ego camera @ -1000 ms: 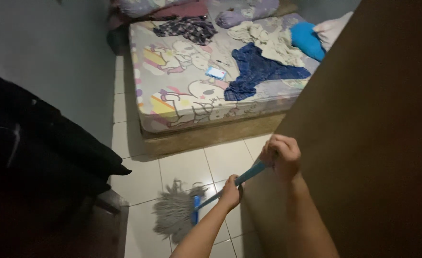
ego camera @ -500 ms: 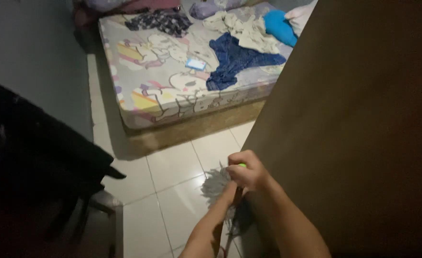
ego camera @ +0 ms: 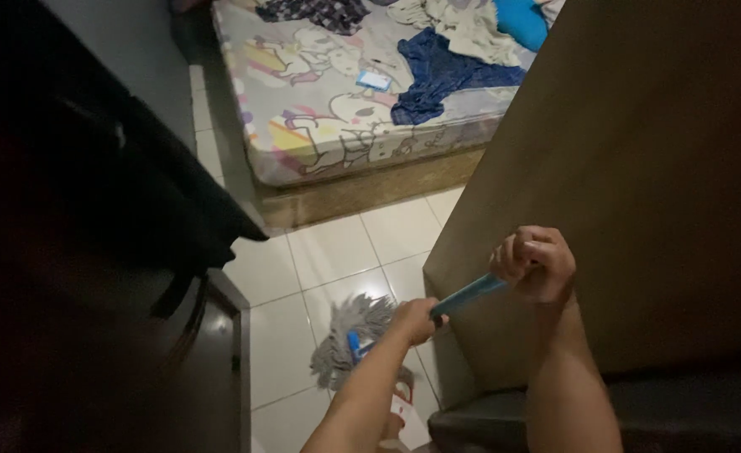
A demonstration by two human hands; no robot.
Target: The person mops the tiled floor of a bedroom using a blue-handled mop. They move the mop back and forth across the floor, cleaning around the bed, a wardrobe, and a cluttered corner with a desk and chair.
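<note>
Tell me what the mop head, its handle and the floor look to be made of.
Mop head: grey yarn strands, likely cotton, splayed limp. Handle: smooth blue, plastic or coated metal; cannot tell which. Floor: glossy white tiles, probably ceramic, with visible grout lines and sheen.

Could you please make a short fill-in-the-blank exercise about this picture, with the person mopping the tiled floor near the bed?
1. Both hands grip the handle of the grey string mop, whose colour is ____.
2. The left hand holds the handle ____ down, nearer the mop head, than the right hand.
3. The mop head rests on the white tiled ____.
4. A dark blue garment lies on the cartoon-printed ____.

Missing words: blue; lower; floor; mattress
</note>
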